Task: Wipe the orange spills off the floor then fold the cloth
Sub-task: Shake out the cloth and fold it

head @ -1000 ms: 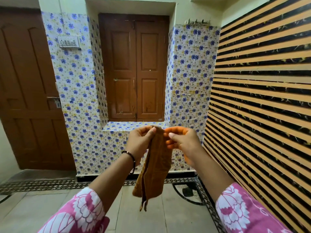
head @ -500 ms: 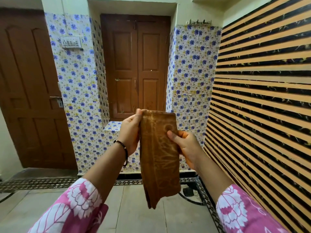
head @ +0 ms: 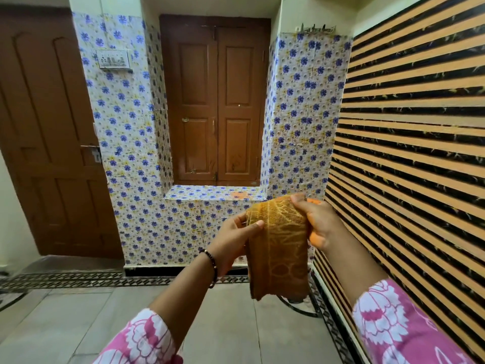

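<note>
Two hands hold one orange-brown cloth (head: 278,248) up at chest height, both forearms stretched forward from pink floral sleeves. The left hand (head: 231,243) pinches the cloth's left edge, thumb lying across the front of the fabric and fingers curled behind it; a dark bead bracelet (head: 212,266) circles that wrist. The right hand (head: 319,224) grips the cloth's top right corner, thumb on top and fingers wrapped behind, with orange staining on the fingertips. The cloth hangs between the two hands as one folded, patterned strip, its lower end dangling below them above the grey floor (head: 105,319). Beyond the hands stands a blue-flowered tiled wall (head: 126,153) with one shuttered wooden window (head: 215,101); on its sill (head: 210,193), just above the hands, sits one orange smear (head: 238,194). One brown door (head: 44,127) stands far left of the hands, and a striped wall (head: 414,127) runs along their right.
</note>
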Demonstrator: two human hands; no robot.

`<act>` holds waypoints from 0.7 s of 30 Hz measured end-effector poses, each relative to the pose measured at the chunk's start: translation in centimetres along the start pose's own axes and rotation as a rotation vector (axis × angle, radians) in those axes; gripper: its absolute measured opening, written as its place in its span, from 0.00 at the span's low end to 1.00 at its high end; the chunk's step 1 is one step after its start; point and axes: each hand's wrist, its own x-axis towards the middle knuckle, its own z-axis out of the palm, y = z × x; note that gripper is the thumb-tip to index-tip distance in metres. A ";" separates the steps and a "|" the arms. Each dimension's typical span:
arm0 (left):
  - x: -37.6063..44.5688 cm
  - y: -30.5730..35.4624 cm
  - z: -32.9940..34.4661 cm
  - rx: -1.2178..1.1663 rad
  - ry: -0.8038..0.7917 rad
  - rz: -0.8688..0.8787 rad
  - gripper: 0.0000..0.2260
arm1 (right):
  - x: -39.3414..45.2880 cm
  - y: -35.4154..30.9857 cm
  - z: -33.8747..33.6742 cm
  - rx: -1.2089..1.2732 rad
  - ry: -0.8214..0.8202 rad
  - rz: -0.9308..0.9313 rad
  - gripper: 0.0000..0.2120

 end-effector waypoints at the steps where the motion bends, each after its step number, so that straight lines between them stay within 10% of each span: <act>1: 0.1 0.2 -0.1 0.015 0.018 -0.001 0.09 | -0.2 0.0 -0.5 0.054 -0.065 0.045 0.10; 7: 1.0 1.5 -0.5 -0.040 0.101 -0.048 0.08 | -1.4 2.2 -2.2 -0.111 -0.435 0.186 0.23; 15: 1.1 1.4 -2.5 0.151 -0.026 -0.171 0.12 | -0.9 3.7 -1.8 -0.074 -0.256 0.228 0.11; 21: 1.2 2.5 -2.2 0.104 0.100 0.151 0.15 | -1.0 1.7 -0.7 0.080 -0.249 -0.176 0.21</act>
